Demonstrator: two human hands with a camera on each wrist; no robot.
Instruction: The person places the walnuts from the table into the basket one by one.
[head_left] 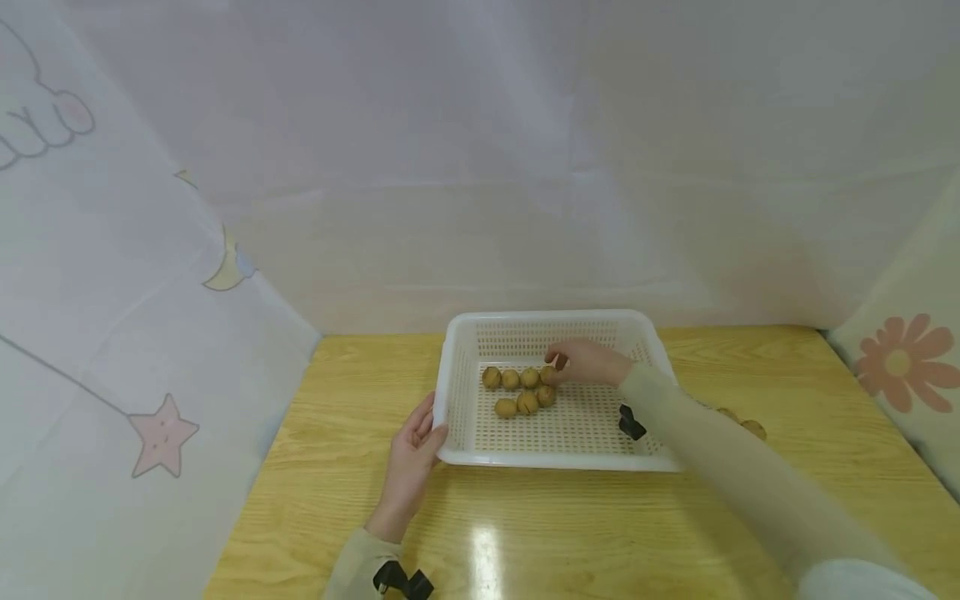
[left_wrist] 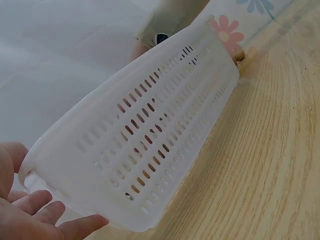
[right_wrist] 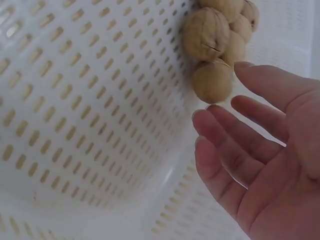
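Note:
A white perforated plastic basket stands on the wooden table. On its floor several walnuts lie in two rows left of centre. My left hand grips the basket's left end, thumb at the rim; in the left wrist view its fingers lie against the outer wall. My right hand reaches inside, over the right end of the back row. In the right wrist view this hand has loosely bent, spread fingers and holds nothing, with its fingertips right by the closest walnut.
More walnuts lie on the table right of the basket, partly hidden by the right sleeve. A pale cloth backdrop rises along the table's far edge, and printed cloth hangs at the left.

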